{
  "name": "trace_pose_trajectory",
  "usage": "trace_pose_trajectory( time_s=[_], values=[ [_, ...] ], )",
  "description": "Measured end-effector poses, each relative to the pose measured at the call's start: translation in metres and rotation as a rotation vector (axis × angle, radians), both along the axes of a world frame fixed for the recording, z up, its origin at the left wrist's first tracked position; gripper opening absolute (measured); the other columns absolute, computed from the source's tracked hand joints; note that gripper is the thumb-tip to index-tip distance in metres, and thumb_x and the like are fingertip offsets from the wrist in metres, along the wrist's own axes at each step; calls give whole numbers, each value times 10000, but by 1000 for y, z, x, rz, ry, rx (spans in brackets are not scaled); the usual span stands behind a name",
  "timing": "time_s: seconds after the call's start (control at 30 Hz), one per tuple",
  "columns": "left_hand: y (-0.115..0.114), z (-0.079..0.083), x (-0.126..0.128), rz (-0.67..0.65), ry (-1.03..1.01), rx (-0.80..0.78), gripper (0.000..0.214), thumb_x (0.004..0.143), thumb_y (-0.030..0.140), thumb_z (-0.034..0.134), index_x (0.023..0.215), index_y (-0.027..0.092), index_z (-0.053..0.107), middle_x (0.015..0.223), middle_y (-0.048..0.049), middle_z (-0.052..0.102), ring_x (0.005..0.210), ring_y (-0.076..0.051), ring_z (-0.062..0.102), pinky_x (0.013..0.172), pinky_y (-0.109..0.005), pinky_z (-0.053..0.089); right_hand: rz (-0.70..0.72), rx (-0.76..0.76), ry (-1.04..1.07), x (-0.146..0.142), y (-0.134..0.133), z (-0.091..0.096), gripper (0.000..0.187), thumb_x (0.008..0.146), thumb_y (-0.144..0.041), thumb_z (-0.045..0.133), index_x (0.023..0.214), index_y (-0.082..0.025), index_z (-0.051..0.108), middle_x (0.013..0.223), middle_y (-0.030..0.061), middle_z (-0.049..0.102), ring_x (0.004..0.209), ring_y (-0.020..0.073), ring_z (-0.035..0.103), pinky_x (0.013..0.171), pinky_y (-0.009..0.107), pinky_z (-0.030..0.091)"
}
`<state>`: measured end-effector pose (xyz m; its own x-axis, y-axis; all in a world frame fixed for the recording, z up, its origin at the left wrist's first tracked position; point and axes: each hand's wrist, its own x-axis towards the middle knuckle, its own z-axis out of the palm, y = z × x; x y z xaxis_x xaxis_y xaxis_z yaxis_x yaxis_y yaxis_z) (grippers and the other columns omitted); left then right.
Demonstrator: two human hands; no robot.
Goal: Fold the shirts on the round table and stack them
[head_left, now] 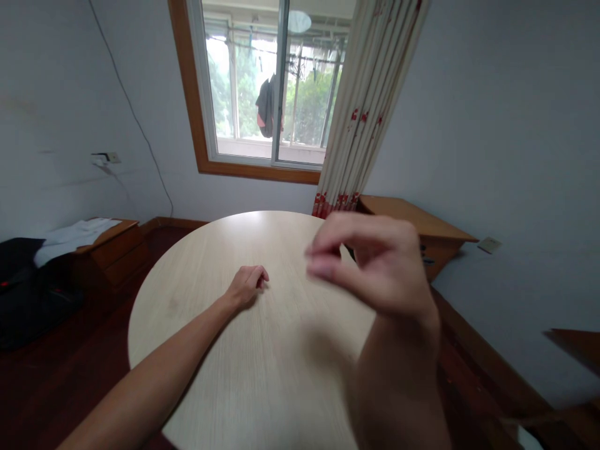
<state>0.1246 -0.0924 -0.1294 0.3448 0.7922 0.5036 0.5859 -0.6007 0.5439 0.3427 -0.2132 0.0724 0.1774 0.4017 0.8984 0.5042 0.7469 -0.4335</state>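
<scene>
My left hand (245, 285) rests on the pale round wooden table (187, 275), left of its middle. Its fingers are curled inward, and no object shows in them, though the palm side is hidden. Closer to the camera, my right hand (375, 259) is raised above the right part of the table, a little blurred. Thumb and index finger meet at the tips in a pinch, with a gap enclosed behind them. Nothing shows between the tips. A soft shadow lies on the tabletop below this hand.
A wooden desk (412, 219) stands at the back right beneath a curtain (359, 119). At the left are a low wooden cabinet (122, 247) with white cloth (75, 237) on it and a black bag (32, 300) on the floor. A window (272, 81) is behind the table.
</scene>
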Motion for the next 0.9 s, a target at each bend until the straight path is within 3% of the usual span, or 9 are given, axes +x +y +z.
trace_pose_trajectory(
  time_s=[0.07,0.1,0.13,0.2,0.27,0.4,0.57,0.77,0.9],
  values=[
    [-1,1,0,16,-32,15,148,840,112,502,775,183,614,635,-7,635,583,-151,575,582,-261,436,-19,-180,-48,29,56,0,191,890,-303,683,737,-197,727,522,-30,588,669,161,664,759,289,586],
    [-2,2,1,20,-42,36,120,832,128,521,790,185,618,661,-11,646,609,-158,586,606,-269,451,-73,-292,-55,45,82,-5,161,874,-338,701,874,-184,744,712,43,697,793,198,693,799,320,580],
    [-3,4,2,13,-37,62,93,826,148,544,810,188,626,700,-18,664,650,-168,602,657,-285,472,-152,-411,-52,60,105,-12,253,867,-371,697,1013,-167,734,921,111,731,917,236,690,870,366,561],
    [-5,7,4,-12,3,93,75,827,187,570,841,199,643,788,-29,703,751,-188,632,846,-360,490,-346,-644,-39,86,138,-32,469,854,-407,690,1239,-141,656,1256,213,639,1146,322,611,1021,488,463],
    [-6,11,6,-24,24,44,154,881,212,507,830,209,652,825,-30,728,813,-196,651,1044,-458,401,-457,-860,-60,101,155,-50,594,859,-455,668,1360,-148,582,1405,244,528,1300,408,491,1092,611,339],
    [-6,16,9,-30,-27,-108,438,978,251,268,783,216,659,826,-41,739,848,-199,670,1147,-503,280,-637,-1038,-84,112,163,-71,585,883,-483,633,1407,-231,567,1549,174,397,1441,486,282,1131,702,171],
    [-6,16,7,-12,-126,-140,482,981,364,266,760,215,668,811,-63,731,839,-221,669,908,-393,472,-680,-1113,-128,119,171,-80,551,891,-515,614,1372,-247,613,1527,162,447,1448,508,260,1115,736,142],
    [-4,10,5,-42,-256,-206,444,948,411,359,728,194,678,724,-68,705,728,-198,653,732,-333,500,-691,-1210,-184,126,172,-80,591,875,-545,625,1339,-179,637,1428,223,546,1360,455,442,1099,663,254],
    [-1,4,4,-114,-405,-298,451,902,500,411,728,176,673,617,-54,642,578,-178,608,557,-291,464,-640,-1188,-210,130,172,-77,583,875,-564,614,1246,-121,691,1310,239,637,1292,409,538,1076,585,350]
  ],
)
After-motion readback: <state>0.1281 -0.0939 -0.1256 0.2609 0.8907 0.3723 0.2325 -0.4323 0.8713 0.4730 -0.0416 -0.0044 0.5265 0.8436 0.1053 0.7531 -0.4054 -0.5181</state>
